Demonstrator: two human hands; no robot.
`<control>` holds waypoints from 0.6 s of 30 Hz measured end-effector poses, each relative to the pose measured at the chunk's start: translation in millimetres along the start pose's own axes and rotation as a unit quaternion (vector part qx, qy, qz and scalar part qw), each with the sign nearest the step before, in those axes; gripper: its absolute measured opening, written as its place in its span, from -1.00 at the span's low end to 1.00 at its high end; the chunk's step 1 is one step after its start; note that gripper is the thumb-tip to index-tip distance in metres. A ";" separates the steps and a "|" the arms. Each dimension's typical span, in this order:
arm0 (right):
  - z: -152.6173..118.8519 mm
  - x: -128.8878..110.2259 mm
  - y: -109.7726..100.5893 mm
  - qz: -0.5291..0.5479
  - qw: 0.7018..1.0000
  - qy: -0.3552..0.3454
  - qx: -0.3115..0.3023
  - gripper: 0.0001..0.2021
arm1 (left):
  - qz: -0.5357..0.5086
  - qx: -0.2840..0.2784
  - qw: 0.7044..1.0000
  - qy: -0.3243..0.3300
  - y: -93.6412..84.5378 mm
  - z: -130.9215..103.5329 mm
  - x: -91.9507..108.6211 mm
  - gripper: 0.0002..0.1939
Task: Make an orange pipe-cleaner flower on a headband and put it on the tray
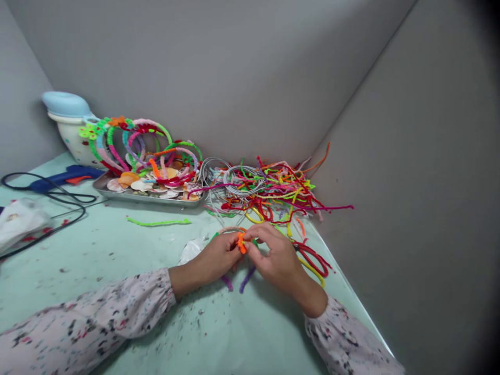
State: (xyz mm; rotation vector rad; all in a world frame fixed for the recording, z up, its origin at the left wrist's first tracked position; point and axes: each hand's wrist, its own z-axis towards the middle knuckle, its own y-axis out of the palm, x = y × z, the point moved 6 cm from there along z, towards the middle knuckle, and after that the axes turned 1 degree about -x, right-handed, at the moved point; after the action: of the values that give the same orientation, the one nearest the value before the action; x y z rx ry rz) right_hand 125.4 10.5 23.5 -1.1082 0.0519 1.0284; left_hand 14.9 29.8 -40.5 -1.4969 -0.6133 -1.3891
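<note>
Near the table's middle, an orange pipe-cleaner flower (241,242) shows between my hands. It sits against a headband wrapped in pipe cleaner (247,279), whose two purple ends point down toward me. My left hand (213,259) is closed round the headband's left side, its thumb beside the flower. Thumb and forefinger of my right hand (278,256) pinch the flower from the right. My fingers hide much of the headband; a pale pink and green stretch peeks out behind them. A white plastic piece (191,251) lies by my left wrist.
A metal tray (152,198) holds shells and colourful headbands. Right of it lie wire coils (244,179) and heaped pipe cleaners (289,182). Red-handled scissors (314,259) lie by my right wrist. A blue glue gun (58,178), its black cable and a lidded bin (74,130) are left.
</note>
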 end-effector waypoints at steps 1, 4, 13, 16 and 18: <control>0.2 3.2 0.1 0.016 1.000 0.014 0.004 -0.82 | 0.002 0.003 1.000 0.005 -0.3 -0.2 1.4 -0.74; 0.2 12.6 2.2 0.073 0.994 0.076 0.004 -0.84 | 0.010 0.009 1.000 0.014 -0.9 -1.2 5.9 -0.73; -3.4 34.8 12.2 0.286 0.922 0.260 -0.004 -0.92 | 0.079 0.046 0.995 0.039 -7.0 -2.6 17.1 -0.83; -5.9 41.2 14.4 0.386 0.868 0.311 0.022 -0.89 | 0.095 0.112 0.988 0.037 -16.3 -3.5 18.9 -0.81; -7.5 44.1 15.1 0.441 0.830 0.337 0.052 -0.87 | 0.112 0.154 0.981 0.039 -22.5 -5.2 22.5 -0.77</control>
State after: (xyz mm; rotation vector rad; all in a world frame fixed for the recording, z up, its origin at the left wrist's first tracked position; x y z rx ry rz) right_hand 142.9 34.6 -13.2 -1.3225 1.2822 1.3486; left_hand -1.9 28.9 -12.9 -1.2177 -0.5617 -1.1173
